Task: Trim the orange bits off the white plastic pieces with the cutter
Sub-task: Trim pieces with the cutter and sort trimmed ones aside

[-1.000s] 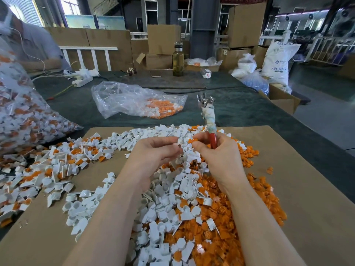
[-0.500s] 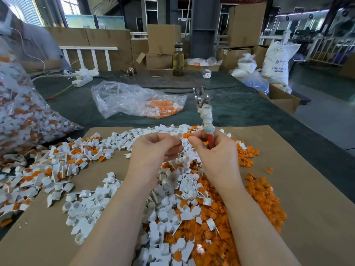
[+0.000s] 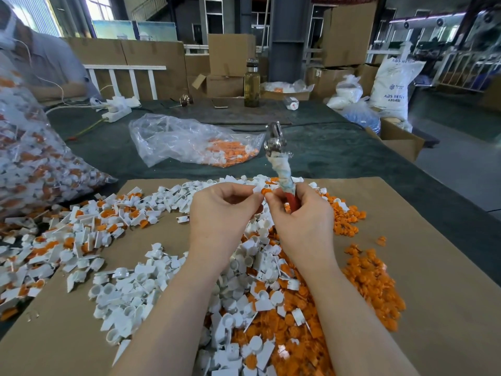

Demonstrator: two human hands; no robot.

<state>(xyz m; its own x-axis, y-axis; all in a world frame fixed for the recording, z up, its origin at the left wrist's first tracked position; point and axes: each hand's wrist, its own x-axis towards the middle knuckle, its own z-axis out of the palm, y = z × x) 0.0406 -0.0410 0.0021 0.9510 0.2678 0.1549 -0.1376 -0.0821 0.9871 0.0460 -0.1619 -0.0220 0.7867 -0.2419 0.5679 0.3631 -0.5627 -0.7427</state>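
Observation:
My left hand [image 3: 221,210] pinches a white plastic piece [image 3: 258,189] that carries an orange bit [image 3: 265,191]. My right hand [image 3: 303,213] grips the cutter [image 3: 279,158] by its red handle, with the cloth-wrapped shaft and metal jaws pointing up and away. The right thumb and forefinger touch the orange bit. Under both hands lies a heap of white pieces [image 3: 135,294] and loose orange bits [image 3: 371,280] on a cardboard sheet [image 3: 433,294].
A full clear bag of white and orange pieces [image 3: 35,169] lies at the left. A nearly empty plastic bag [image 3: 189,142] with orange bits sits on the green table [image 3: 339,150] beyond. A bottle [image 3: 251,85], boxes and a seated person [image 3: 35,63] are farther back.
Both hands have risen a little above the heap and come together. The cutter has tilted more upright, and the orange bit on the white piece now shows between the fingertips.

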